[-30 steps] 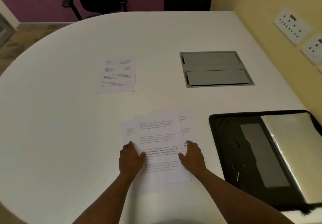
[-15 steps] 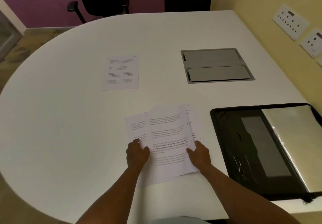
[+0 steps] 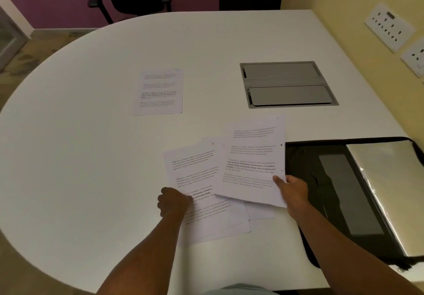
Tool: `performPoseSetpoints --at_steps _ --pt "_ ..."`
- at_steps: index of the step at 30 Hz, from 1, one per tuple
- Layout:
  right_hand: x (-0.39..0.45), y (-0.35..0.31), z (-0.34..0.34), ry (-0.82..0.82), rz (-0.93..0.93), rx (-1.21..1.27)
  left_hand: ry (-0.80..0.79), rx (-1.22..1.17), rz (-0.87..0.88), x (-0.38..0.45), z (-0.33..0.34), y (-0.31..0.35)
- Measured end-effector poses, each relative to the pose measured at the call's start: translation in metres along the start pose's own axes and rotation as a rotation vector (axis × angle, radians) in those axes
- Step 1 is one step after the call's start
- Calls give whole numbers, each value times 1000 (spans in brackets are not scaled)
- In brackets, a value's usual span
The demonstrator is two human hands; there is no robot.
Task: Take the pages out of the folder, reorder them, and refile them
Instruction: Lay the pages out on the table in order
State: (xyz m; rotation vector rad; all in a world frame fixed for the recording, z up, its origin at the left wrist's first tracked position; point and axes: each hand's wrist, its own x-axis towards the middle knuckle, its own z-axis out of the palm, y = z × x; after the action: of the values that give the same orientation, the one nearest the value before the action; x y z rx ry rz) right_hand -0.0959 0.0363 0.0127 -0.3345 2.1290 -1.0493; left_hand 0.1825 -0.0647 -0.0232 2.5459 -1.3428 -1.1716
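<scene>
Sorting the loose pages
Right hand [image 3: 292, 190] pinches top page [image 3: 253, 164], open folder [image 3: 344, 203] just right; left hand [image 3: 174, 203] pins the stack [image 3: 202, 191]

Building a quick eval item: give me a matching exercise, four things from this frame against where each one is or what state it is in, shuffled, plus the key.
Things:
1. lone page
2. lifted page
3. folder
4. left hand

Places or states:
A. lying open at the table's right edge
B. pinched at its lower right corner by the right hand
C. flat by itself, farther up the table
D. resting on the fanned pages

Pairs: 1-C, 2-B, 3-A, 4-D
</scene>
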Motion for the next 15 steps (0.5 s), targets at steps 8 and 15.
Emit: performPoseSetpoints --at_steps 8,15 --pt "-17 18 36 -214 30 -97 56 -191 250 8 -10 -11" --pt "-26 20 61 -439 0 -182 -151 -449 288 23 -26 -15"
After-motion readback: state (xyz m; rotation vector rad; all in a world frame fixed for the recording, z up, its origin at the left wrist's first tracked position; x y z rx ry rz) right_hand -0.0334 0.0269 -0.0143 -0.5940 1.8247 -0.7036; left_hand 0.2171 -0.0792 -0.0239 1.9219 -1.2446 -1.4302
